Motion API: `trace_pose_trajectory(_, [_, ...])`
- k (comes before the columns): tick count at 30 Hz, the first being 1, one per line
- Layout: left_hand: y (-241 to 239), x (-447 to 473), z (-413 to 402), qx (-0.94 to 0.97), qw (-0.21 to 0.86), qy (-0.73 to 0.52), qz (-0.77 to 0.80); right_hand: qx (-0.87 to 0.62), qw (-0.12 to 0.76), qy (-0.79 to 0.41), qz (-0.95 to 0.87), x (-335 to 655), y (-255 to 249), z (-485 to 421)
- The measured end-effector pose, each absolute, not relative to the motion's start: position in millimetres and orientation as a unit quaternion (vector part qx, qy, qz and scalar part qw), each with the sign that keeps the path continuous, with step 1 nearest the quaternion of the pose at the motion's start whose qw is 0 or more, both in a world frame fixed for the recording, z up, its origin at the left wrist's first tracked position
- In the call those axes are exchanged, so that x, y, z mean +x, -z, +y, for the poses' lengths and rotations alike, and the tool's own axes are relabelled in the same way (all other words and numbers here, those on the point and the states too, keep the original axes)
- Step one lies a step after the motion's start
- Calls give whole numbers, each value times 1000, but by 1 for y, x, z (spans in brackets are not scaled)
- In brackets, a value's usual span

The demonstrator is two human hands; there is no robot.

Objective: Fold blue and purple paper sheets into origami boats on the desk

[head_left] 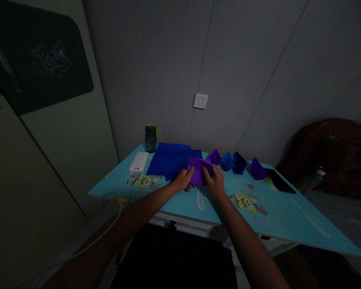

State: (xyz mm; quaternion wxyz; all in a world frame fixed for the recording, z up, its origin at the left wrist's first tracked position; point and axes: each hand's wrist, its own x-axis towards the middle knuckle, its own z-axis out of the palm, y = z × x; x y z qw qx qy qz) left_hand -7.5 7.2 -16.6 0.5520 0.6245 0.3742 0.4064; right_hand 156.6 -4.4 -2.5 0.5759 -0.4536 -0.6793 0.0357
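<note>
Between my two hands is a folded piece of purple paper, lifted a little over the near part of the blue table. My left hand grips its left edge, thumb on the front face and fingers behind. On the right side my right hand pinches it the same way. Dark blue paper sheets lie flat just behind my left hand. Beyond my right hand stand several folded paper shapes: a purple one, a blue one, a dark blue one and another purple one.
A white power bank with a cable lies at the left, near a dark bottle. A black tablet-like slab rests at the right end of the table. Behind is a wall with a socket.
</note>
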Motion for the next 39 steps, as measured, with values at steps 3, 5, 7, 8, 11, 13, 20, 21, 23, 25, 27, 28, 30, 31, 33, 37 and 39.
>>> trace_pose_trajectory(3, [16,-11,7,630,565,-408,342,-470,583,-138,-648,158,0,-5])
trace_pose_trajectory(5, [14,-12,5,620,565,-433,330,-451,583,-209,-643,159,-2,-5])
trace_pose_trajectory(7, [12,-12,4,606,555,-458,339,-434,576,-265,-640,159,-4,-6])
trace_pose_trajectory(8, [11,-12,3,601,548,-466,348,-430,572,-286,-638,159,-5,-7])
trace_pose_trajectory(11, [10,-11,1,602,527,-470,373,-436,567,-313,-625,157,-9,-10])
trace_pose_trajectory(13, [12,-11,0,623,502,-461,384,-450,568,-309,-616,155,-11,-11])
trace_pose_trajectory(20, [14,-12,-1,649,448,-456,413,-454,580,-330,-590,152,-15,-12])
trace_pose_trajectory(21, [12,-11,-1,640,453,-462,415,-452,579,-337,-589,152,-15,-12])
trace_pose_trajectory(23, [10,-11,-2,625,461,-477,411,-449,577,-345,-589,152,-16,-13])
trace_pose_trajectory(25, [9,-10,-2,623,455,-493,402,-448,572,-345,-594,153,-15,-13])
trace_pose_trajectory(27, [10,-10,-1,635,434,-502,396,-447,569,-335,-604,153,-14,-12])
trace_pose_trajectory(28, [11,-9,0,642,424,-503,394,-446,568,-327,-610,153,-12,-11])
trace_pose_trajectory(30, [13,-9,2,658,408,-501,387,-443,565,-302,-626,152,-9,-10])
trace_pose_trajectory(31, [15,-9,3,663,405,-499,383,-442,565,-283,-636,152,-8,-10])
trace_pose_trajectory(33, [17,-8,5,669,406,-496,376,-439,561,-229,-663,151,-4,-9])
trace_pose_trajectory(37, [19,-7,7,652,440,-499,363,-421,531,-59,-733,151,1,-7])
trace_pose_trajectory(39, [20,-7,7,630,466,-506,360,-395,503,15,-769,150,4,-6])
